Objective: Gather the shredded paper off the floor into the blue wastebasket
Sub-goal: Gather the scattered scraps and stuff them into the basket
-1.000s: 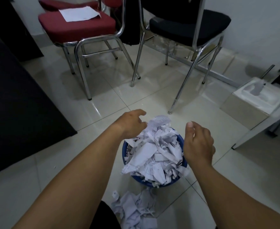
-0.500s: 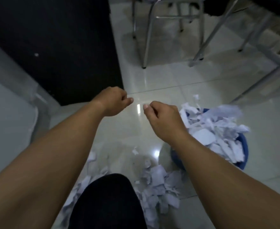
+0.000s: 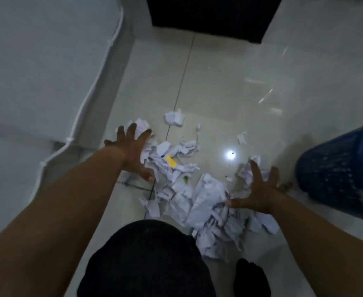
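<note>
A pile of white shredded paper [image 3: 189, 194] lies on the pale tiled floor in front of my knee, with a small yellow scrap [image 3: 171, 162] in it. My left hand [image 3: 133, 151] is spread open at the pile's left edge, fingers apart, holding nothing. My right hand [image 3: 257, 189] is spread open at the pile's right edge, also holding nothing. The blue wastebasket [image 3: 335, 174] stands at the far right, partly cut off by the frame, with paper showing at its top.
A white wall with a white cable [image 3: 86, 103] runs down the left. A dark cabinet [image 3: 210, 16] stands at the top. Loose scraps [image 3: 174, 117] lie beyond the pile. My black-clad knee [image 3: 146, 260] fills the bottom centre.
My view has swung down and left from the basket to the floor pile. Both hands have dropped from above the basket and spread open on either side of the paper.
</note>
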